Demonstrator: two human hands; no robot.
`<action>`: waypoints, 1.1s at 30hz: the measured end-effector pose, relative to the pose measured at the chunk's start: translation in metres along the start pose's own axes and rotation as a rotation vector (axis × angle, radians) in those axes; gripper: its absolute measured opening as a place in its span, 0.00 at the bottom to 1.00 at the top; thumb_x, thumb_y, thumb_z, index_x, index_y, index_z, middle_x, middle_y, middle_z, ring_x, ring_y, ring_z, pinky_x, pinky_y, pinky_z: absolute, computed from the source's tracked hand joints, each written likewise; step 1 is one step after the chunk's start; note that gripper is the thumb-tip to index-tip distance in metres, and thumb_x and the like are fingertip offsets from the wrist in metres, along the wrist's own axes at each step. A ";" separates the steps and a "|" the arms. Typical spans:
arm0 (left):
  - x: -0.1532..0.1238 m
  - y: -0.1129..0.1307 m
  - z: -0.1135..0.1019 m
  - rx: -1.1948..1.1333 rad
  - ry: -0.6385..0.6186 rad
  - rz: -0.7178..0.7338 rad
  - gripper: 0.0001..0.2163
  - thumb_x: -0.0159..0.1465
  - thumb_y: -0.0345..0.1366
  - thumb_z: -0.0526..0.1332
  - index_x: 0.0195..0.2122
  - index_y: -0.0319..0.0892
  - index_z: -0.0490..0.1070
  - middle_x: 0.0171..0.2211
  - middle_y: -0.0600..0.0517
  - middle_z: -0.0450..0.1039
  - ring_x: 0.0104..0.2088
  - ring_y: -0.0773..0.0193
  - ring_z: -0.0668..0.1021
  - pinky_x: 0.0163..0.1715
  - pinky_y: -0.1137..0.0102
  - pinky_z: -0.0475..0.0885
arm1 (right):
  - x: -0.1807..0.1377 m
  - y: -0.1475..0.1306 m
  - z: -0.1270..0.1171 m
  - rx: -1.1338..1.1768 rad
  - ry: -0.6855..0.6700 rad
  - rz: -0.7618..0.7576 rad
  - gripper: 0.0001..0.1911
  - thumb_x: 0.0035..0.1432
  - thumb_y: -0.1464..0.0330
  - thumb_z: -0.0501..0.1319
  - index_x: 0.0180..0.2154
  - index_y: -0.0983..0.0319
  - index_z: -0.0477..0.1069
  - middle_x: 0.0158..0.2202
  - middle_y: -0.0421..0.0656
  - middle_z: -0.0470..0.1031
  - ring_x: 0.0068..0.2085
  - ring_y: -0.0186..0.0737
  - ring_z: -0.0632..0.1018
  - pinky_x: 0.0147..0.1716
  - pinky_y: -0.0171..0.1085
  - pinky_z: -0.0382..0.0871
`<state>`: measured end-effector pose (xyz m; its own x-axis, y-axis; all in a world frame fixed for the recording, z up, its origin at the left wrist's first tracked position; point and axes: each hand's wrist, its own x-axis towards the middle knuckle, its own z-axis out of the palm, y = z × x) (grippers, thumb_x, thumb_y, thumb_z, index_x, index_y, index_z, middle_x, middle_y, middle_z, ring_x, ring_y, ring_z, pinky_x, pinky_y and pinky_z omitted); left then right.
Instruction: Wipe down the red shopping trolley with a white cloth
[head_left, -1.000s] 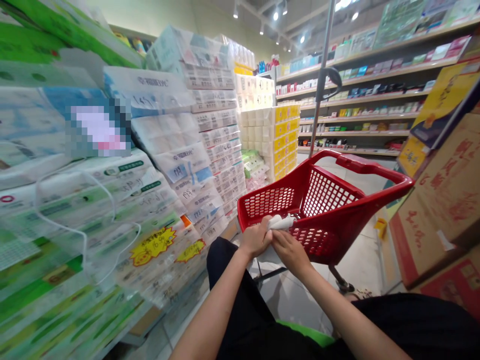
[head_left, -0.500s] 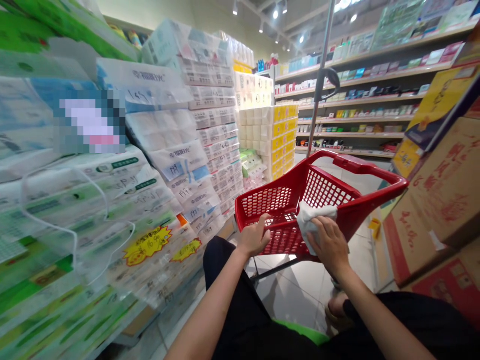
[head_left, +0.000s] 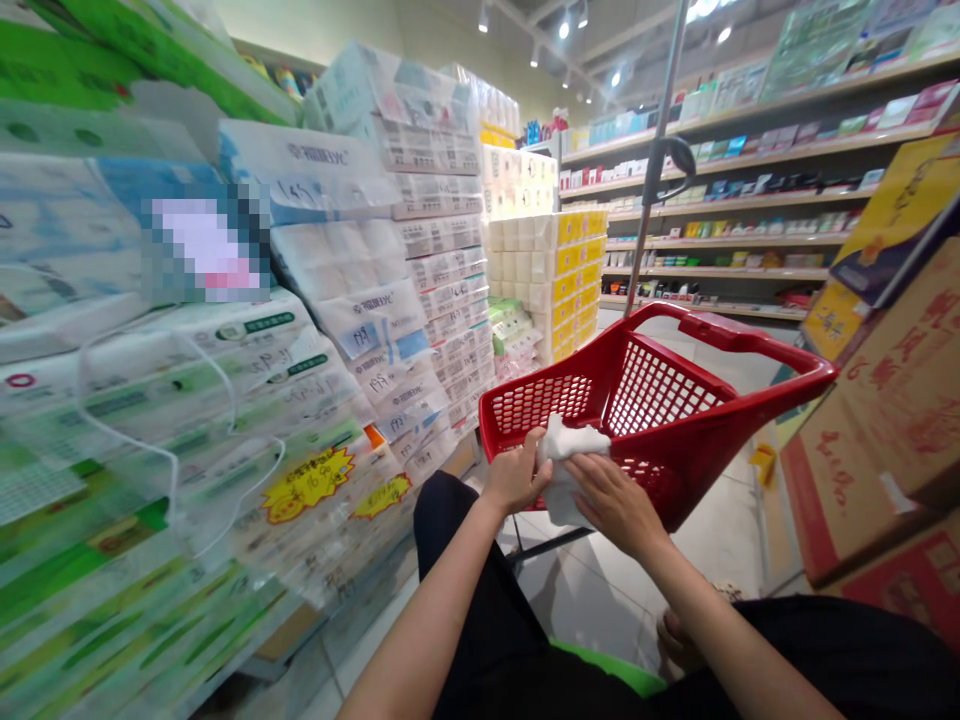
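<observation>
Plastic-wrapped paper packs (head_left: 247, 380) fill the whole left side, stacked high, green and white, running back down the aisle. Shelving (head_left: 735, 190) along the far right wall, rows of small boxed goods, too small to read. Brown cardboard boxes (head_left: 892, 400) with red print piled at the right edge, close to the person. Pale tiled floor (head_left: 600, 600) below. Yellow-and-white pack stack (head_left: 562, 280) stands mid-aisle behind the cart.

Red basket (head_left: 660, 400), mesh plastic, tilted, on a wheeled frame in the centre of the aisle, between the packs and the boxes; a grey pole (head_left: 654, 200) rises behind it.

Both bare forearms reach in from the bottom over dark trousers. Left hand (head_left: 517, 478) is clenched on the basket's near rim at the near corner, thumb up, touching the cloth. Right hand (head_left: 616, 505) is just beside it, fingers laid over the white cloth (head_left: 564, 455) and grasping it against the same near rim. The cloth is crumpled, bunched up above the rim and hanging a little down the outer wall, sitting between the two hands.

Yellow starburst price tags (head_left: 307, 485) stuck on the lower packs, left of the left hand
</observation>
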<state>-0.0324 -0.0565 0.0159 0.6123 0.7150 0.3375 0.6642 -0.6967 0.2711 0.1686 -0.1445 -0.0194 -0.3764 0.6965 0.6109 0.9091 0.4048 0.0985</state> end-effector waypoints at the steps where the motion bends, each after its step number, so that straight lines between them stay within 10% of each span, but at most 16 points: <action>1: 0.000 0.000 0.001 0.001 0.004 -0.006 0.24 0.67 0.44 0.48 0.62 0.44 0.48 0.34 0.51 0.76 0.34 0.55 0.79 0.35 0.65 0.72 | -0.007 0.013 -0.008 -0.027 0.023 0.051 0.26 0.64 0.67 0.53 0.63 0.56 0.56 0.59 0.46 0.64 0.59 0.47 0.64 0.60 0.48 0.59; 12: -0.002 0.010 0.001 0.039 0.022 -0.011 0.24 0.66 0.46 0.50 0.60 0.45 0.51 0.33 0.51 0.76 0.34 0.57 0.79 0.34 0.67 0.72 | -0.034 0.093 -0.045 -0.338 0.292 0.368 0.26 0.62 0.63 0.56 0.60 0.60 0.59 0.54 0.53 0.64 0.57 0.54 0.63 0.55 0.52 0.59; 25: -0.005 0.013 0.004 0.069 0.035 0.006 0.27 0.65 0.48 0.51 0.62 0.44 0.50 0.34 0.50 0.75 0.33 0.56 0.78 0.32 0.66 0.72 | 0.029 0.037 -0.015 -0.199 0.018 0.197 0.10 0.66 0.65 0.51 0.39 0.59 0.69 0.37 0.44 0.73 0.43 0.44 0.68 0.51 0.46 0.53; 33: -0.003 0.007 0.000 0.003 0.002 0.023 0.21 0.69 0.45 0.46 0.61 0.46 0.51 0.41 0.50 0.75 0.40 0.58 0.79 0.36 0.67 0.72 | 0.060 -0.016 0.007 0.036 -0.080 0.013 0.17 0.64 0.69 0.51 0.53 0.64 0.65 0.46 0.50 0.73 0.46 0.45 0.70 0.49 0.45 0.59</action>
<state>-0.0298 -0.0637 0.0168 0.6266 0.6988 0.3450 0.6513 -0.7127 0.2607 0.1305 -0.1052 0.0104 -0.3791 0.7464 0.5470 0.9075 0.4154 0.0621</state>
